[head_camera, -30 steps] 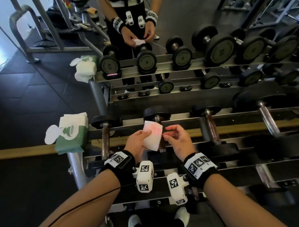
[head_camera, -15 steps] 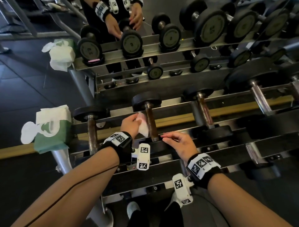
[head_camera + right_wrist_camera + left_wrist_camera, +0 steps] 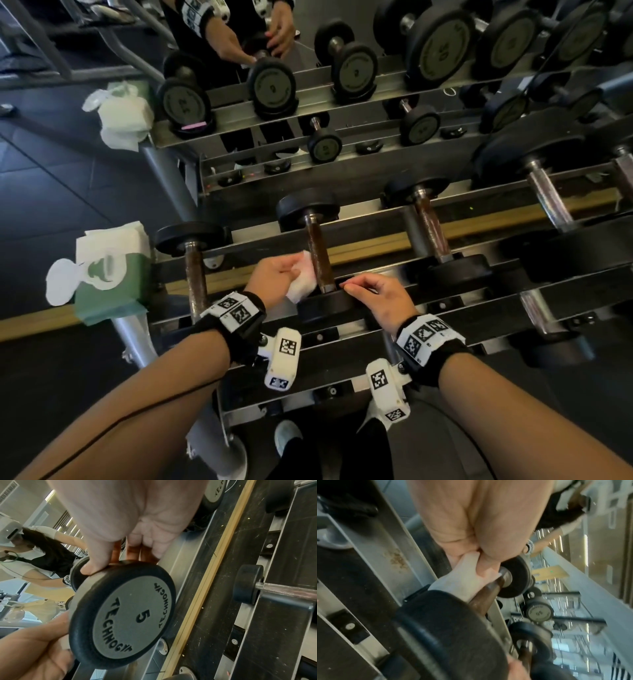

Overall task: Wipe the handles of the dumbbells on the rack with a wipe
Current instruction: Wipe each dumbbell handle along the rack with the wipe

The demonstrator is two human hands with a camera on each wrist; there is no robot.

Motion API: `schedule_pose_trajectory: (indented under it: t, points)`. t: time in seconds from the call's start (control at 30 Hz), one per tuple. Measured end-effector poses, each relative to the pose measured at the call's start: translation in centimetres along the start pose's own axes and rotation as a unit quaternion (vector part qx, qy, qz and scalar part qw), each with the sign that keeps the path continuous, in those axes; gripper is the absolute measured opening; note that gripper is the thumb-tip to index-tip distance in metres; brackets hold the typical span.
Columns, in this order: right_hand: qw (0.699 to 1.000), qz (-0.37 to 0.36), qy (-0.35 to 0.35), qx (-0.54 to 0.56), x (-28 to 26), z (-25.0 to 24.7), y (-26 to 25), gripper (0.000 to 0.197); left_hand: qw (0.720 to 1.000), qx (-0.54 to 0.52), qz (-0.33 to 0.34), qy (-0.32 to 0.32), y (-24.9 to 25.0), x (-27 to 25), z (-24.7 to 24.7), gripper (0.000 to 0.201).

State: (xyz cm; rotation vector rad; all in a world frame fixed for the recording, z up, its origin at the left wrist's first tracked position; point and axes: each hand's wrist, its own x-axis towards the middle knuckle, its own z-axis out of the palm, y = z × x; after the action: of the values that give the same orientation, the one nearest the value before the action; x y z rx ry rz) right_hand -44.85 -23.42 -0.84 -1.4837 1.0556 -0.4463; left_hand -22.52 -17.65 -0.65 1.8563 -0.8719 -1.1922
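Observation:
A small dumbbell marked 5 lies across the rack rails, with its brown handle (image 3: 318, 253) running away from me. My left hand (image 3: 296, 274) pinches a white wipe (image 3: 303, 279) and holds it against the left side of that handle. The left wrist view shows the wipe (image 3: 462, 581) bunched between thumb and fingers, touching the handle (image 3: 486, 596) near its far collar. My right hand (image 3: 356, 287) grips the rim of the near head (image 3: 325, 306). In the right wrist view the thumb lies on the front edge of the head (image 3: 126, 615) and the fingers curl behind it.
A green pack of wipes (image 3: 109, 274) sits on the rack's left end. A dumbbell (image 3: 195, 267) lies left of mine, with bigger ones (image 3: 431, 233) to the right. A mirror behind shows the rack and my reflected hands (image 3: 239, 44). Lower rack tiers lie below my wrists.
My right hand let go of the wipe and dropped onto the near dumbbell head. My left hand carried the wipe down against the handle's left side.

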Motion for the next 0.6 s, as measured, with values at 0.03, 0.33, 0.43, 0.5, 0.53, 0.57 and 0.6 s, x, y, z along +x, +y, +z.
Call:
schedule_pose_trajectory:
  t: [0.03, 0.33, 0.43, 0.5, 0.53, 0.57, 0.6]
  points:
    - [1.0, -0.004, -0.001, -0.002, 0.0, -0.1, 0.0, 0.007, 0.999, -0.026, -0.014, 0.034, 0.2, 0.3, -0.2, 0.04]
    - [1.0, 0.004, 0.01, 0.013, -0.3, 0.2, 0.0, 0.011, 0.998, -0.051, -0.03, 0.035, 1.8, 2.4, 1.9, 0.05]
    - [1.0, 0.01, 0.011, 0.013, -0.6, 0.2, -0.3, 0.013, 0.999, -0.021, -0.043, -0.007, 1.1, 1.6, 1.5, 0.05]
    - [1.0, 0.019, 0.011, 0.019, -0.6, 0.1, -0.6, 0.014, 0.996, -0.007, -0.068, -0.052, 0.7, 1.0, 1.1, 0.05]
    - [0.999, 0.025, 0.009, 0.019, -0.6, 0.1, -0.8, 0.014, 0.994, -0.013, -0.084, -0.068, 0.6, 0.9, 0.8, 0.051]
    - [0.999, 0.029, 0.007, 0.018, -0.6, 0.0, -0.9, 0.014, 0.992, -0.032, -0.099, -0.073, 0.6, 0.8, 0.6, 0.05]
    - [0.999, 0.03, 0.005, 0.016, -0.6, 0.0, -0.9, 0.014, 0.99, -0.064, -0.109, -0.064, 0.8, 0.9, 0.3, 0.05]
